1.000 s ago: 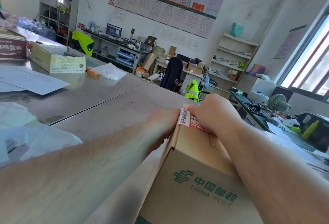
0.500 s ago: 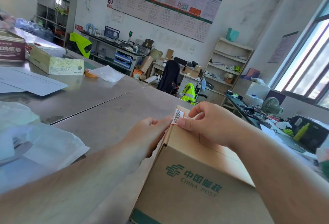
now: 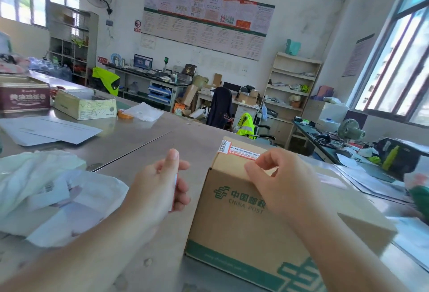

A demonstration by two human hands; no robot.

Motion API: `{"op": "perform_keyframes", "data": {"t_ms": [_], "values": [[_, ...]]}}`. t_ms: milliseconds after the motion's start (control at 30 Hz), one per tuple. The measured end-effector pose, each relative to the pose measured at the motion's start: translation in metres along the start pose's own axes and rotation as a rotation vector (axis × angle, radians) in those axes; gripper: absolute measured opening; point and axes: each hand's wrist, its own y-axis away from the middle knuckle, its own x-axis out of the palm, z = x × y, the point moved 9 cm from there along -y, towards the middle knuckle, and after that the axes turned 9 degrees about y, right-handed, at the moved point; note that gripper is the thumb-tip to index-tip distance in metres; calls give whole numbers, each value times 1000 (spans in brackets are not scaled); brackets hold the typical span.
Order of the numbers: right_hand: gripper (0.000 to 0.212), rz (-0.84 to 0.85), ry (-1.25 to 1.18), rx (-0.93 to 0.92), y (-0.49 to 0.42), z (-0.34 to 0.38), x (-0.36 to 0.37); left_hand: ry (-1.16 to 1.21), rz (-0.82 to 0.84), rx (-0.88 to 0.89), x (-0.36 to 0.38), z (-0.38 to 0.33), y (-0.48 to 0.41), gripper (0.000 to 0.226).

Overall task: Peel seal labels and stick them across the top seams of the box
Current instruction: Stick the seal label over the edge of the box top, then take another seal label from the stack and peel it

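A brown China Post cardboard box point(image 3: 232, 226) stands on the steel table in front of me. A red and white seal label point(image 3: 241, 152) lies along the far edge of its top, its left end hanging over the corner. My right hand point(image 3: 281, 184) hovers over the box top with fingers loosely curled, the index fingertip touching the label's right end. My left hand point(image 3: 160, 187) is off the box, just left of it, and grips a thin white strip point(image 3: 175, 181) seen edge-on between thumb and fingers.
Crumpled white plastic bags point(image 3: 53, 194) lie at the left. Further back on the table point(image 3: 130, 143) are paper sheets point(image 3: 46, 130), a pale carton point(image 3: 86, 105), a dark red tin point(image 3: 24, 97) and a tape roll point(image 3: 124, 114). A cluttered desk with a small fan point(image 3: 350, 130) stands right.
My left hand has come off the box's far corner and drawn back to the left. My right hand has slid right along the label, which now lies uncovered on the far top edge.
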Motion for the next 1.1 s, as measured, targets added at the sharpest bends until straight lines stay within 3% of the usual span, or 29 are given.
{"op": "perform_keyframes", "data": {"t_ms": [133,267,400,533,700,900,1033,1100], "values": [[23,-55,-96,5,49,-21,-20,-86,134,49,20,2,40,50],[30,-94,-143,92,94,-67,-34,33,423,-120,68,38,78,54],[31,-44,-106,260,135,-137,-28,53,592,-358,113,95,117,36],[35,-10,-114,434,168,-204,-24,-52,725,-398,142,129,150,57],[42,10,-90,556,184,-264,-15,-120,765,-374,166,152,156,48],[32,-35,-64,696,179,-311,-3,-190,863,-294,195,165,161,34],[20,-73,11,756,160,-334,4,-137,806,-294,202,173,155,35],[25,-118,45,768,153,-345,9,-89,758,-340,197,179,153,39]]}}
